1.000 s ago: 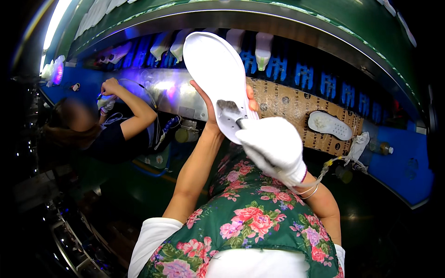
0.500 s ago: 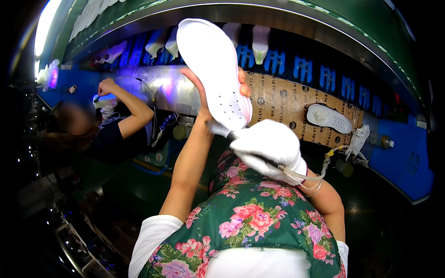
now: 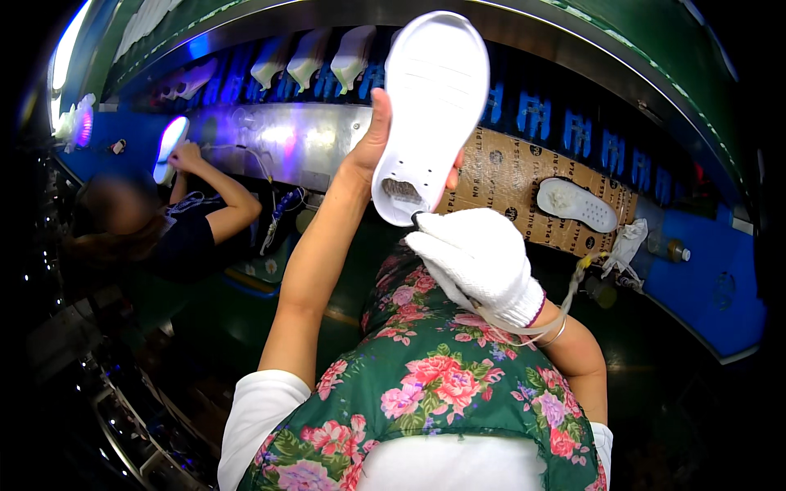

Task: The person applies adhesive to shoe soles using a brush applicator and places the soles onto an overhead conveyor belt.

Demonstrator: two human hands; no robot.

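My bare left hand [image 3: 370, 151] grips a white shoe sole [image 3: 438, 82] by its edges, thumb on the left side and fingertips showing on the right. The sole is held up over the bench, one end tilted toward me and dotted with small holes. A brush [image 3: 403, 191] lies with its greyish bristles against that near end. My right hand [image 3: 475, 255], in a white knitted glove, is closed around the brush's handle; only a short dark piece of it shows. A pale tube [image 3: 512, 329] runs along the glove and wrist.
Another white sole [image 3: 576, 205] lies on printed brown cardboard [image 3: 499, 168] to the right. Behind are blue racks [image 3: 534, 116] and several hanging soles [image 3: 354, 59]. A bottle [image 3: 673, 250] and crumpled plastic [image 3: 629, 244] stand at right. On the left a co-worker's hand [image 3: 187, 155] holds a lit sole.
My left hand has moved the sole rightward and tilted it. The brush now rests on its near end. The hanging soles have shifted right, and the co-worker has raised a sole.
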